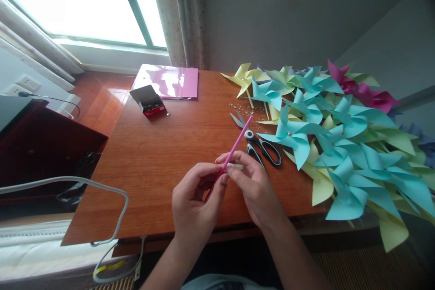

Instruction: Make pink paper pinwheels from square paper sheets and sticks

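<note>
Over the front part of the table, my left hand (194, 195) is closed around the lower part of a thin pink paper stick (239, 137), which slants up and to the right. The thumb and fingers of my right hand (255, 188) pinch the same stick higher up. A small pale piece (239, 166) shows between the right fingers; what it is I cannot make out. Just beyond the right hand lie scissors (277, 156) with black and grey handles, their blades apart. Tiny shiny bits (243, 108) are scattered behind the blades.
Paper pinwheels (346, 188) in turquoise, yellow and magenta pile up along the right side of the wooden table (159, 145). An open small red box (153, 109) stands by a glossy pink packet (188, 84) at the back left. A white cable (102, 182) crosses the left corner.
</note>
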The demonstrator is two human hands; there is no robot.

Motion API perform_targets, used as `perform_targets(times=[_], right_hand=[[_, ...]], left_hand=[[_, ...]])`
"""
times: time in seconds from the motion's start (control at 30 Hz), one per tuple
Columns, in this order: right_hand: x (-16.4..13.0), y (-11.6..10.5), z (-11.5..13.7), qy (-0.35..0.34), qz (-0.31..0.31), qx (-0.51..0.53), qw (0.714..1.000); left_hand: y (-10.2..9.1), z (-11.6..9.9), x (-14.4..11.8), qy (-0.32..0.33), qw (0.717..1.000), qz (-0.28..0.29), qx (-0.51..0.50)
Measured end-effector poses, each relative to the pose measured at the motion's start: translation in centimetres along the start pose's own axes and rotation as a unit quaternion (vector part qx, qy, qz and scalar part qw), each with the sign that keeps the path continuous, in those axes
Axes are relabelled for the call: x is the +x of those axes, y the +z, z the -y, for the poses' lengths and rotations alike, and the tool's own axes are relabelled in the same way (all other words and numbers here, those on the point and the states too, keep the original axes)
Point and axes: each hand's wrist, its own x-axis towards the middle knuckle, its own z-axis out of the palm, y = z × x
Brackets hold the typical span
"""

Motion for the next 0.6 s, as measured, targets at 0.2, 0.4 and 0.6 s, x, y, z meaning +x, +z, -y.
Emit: perform_targets(times=[0.2, 0.4, 0.6], right_hand=[[-0.19, 0.12, -0.08, 0.005, 0.015, 0.025, 1.000], [-0.22, -0.09, 0.14, -0.007, 0.028, 0.018, 0.999], [-0.22, -0.61, 0.09, -0.022, 0.039, 0.027, 0.999]], left_hand=[[-0.11, -0.07, 0.24, -0.068, 0.996, -0.023, -0.059], [-0.32, 0.21, 0.39, -0.114, 0.988, -0.033, -0.096], [-0.29, 0.26, 0.52, -0.141, 0.981, -0.030, -0.129]])
